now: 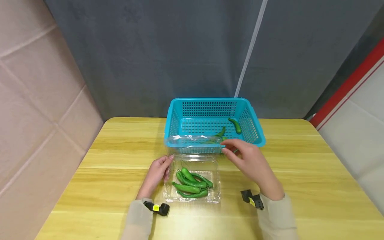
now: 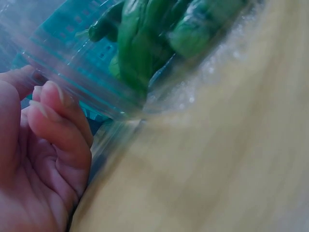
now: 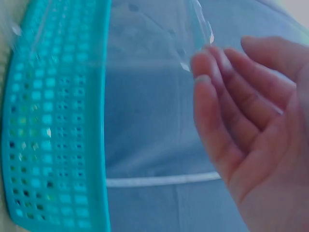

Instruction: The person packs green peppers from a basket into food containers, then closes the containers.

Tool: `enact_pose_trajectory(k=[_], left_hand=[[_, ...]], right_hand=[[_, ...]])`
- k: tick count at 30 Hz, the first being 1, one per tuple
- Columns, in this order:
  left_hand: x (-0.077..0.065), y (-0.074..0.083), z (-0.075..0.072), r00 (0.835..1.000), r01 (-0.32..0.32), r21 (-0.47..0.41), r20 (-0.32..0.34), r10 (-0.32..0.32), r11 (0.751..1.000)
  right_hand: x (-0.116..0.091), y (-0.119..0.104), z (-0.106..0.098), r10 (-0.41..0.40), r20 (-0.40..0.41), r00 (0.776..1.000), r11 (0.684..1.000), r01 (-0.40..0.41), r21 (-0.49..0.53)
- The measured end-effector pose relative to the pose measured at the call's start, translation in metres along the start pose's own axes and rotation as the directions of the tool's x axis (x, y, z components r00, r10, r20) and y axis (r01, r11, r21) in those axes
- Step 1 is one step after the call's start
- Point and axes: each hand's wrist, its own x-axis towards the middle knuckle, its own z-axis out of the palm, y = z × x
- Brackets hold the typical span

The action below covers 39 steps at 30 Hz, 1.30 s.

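A clear plastic clamshell box point(image 1: 217, 196) lies on the wooden table, its lid point(image 1: 192, 141) raised and overlapping the basket's front. Several green chili peppers point(image 1: 190, 183) are piled in its base, also visible through the plastic in the left wrist view. My left hand point(image 1: 157, 170) grips the box's left side near the hinge, fingers curled in the left wrist view. At the lid's right corner, my right hand point(image 1: 250, 160) pinches the edge between thumb and fingertips. That contact is hard to make out in the right wrist view, where the hand point(image 3: 251, 111) has bent fingers.
Behind the box stands a blue perforated basket point(image 1: 259, 133) with a few green peppers point(image 1: 235, 126) inside. A grey curtain point(image 1: 150, 60) hangs behind the table point(image 1: 300, 173). Pale padded panels point(image 1: 45, 110) flank the left side.
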Motion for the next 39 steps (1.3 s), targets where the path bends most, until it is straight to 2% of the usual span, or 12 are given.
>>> enact_pose_trajectory(k=[3,8,11,14,19,23,30,35,39], left_hand=[[-0.001,0.001,-0.001,1.0,-0.002,0.004,0.003,0.002,1.0],[-0.002,0.003,-0.001,1.0,-0.001,0.004,0.015,0.001,1.0],[-0.002,0.003,0.0,1.0,-0.003,0.002,0.014,0.003,1.0],[-0.003,0.002,0.0,1.0,-0.008,0.004,0.007,0.008,1.0],[0.002,-0.007,-0.001,1.0,-0.008,0.006,0.005,0.008,1.0],[0.009,-0.019,-0.002,1.0,-0.016,0.021,-0.02,0.017,1.0],[0.01,-0.021,-0.001,0.998,-0.038,0.033,-0.049,0.04,0.999],[0.009,-0.021,0.0,0.998,-0.028,0.027,-0.048,0.029,0.999],[0.007,-0.017,0.0,0.999,-0.013,0.017,-0.033,0.013,1.0]], right_hand=[[-0.001,0.007,-0.008,0.052,-0.047,0.998,0.999,-0.053,-0.002],[0.001,0.02,-0.014,0.141,-0.068,0.988,0.99,-0.14,0.018],[0.005,0.028,-0.016,0.168,-0.07,0.983,0.986,-0.168,-0.006],[0.01,0.036,-0.017,0.179,-0.044,0.983,0.981,-0.181,-0.067],[0.016,0.049,-0.023,0.216,0.076,0.974,0.966,-0.201,-0.164],[0.019,0.056,-0.028,0.263,0.182,0.947,0.952,-0.224,-0.21],[0.032,0.067,-0.03,0.321,0.333,0.887,0.937,-0.247,-0.247],[0.044,0.078,-0.026,0.34,0.406,0.849,0.933,-0.249,-0.261],[0.05,0.087,-0.021,0.355,0.424,0.833,0.928,-0.259,-0.269]])
